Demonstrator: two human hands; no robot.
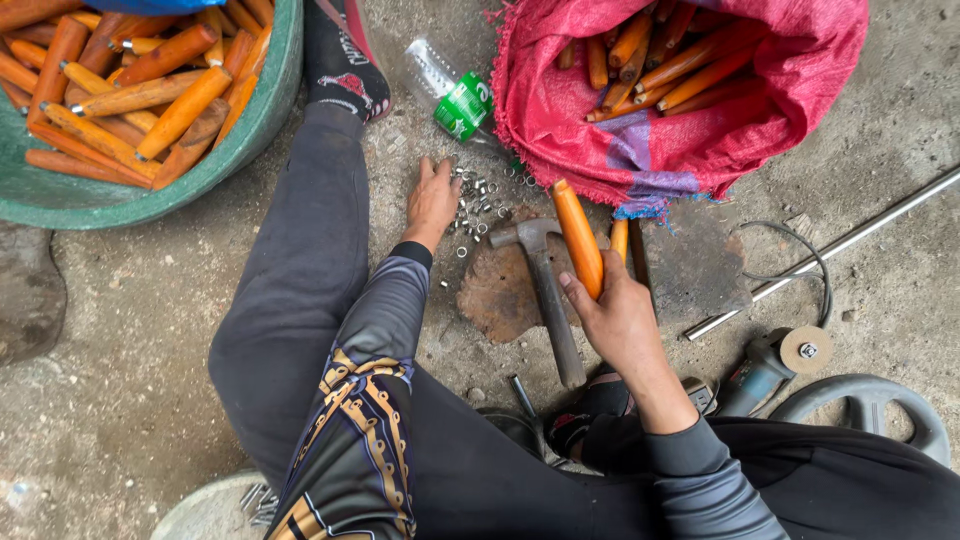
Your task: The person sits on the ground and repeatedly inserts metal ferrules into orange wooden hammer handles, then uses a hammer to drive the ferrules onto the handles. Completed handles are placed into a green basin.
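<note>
Fingers of the left hand (pixel 432 200) spread flat over the rings (pixel 478 195) on the floor; pinching just one would serve best. Right hand (pixel 620 320) grips a handle (pixel 578 238) upright by the hammer (pixel 545 290), best kept steady.

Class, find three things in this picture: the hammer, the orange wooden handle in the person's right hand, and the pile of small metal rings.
hammer (pixel 548 300): head view, on its shaft.
orange wooden handle (pixel 577 228): head view, middle of the part above the right hand.
small metal rings (pixel 480 195): head view, centre of the pile.
</note>
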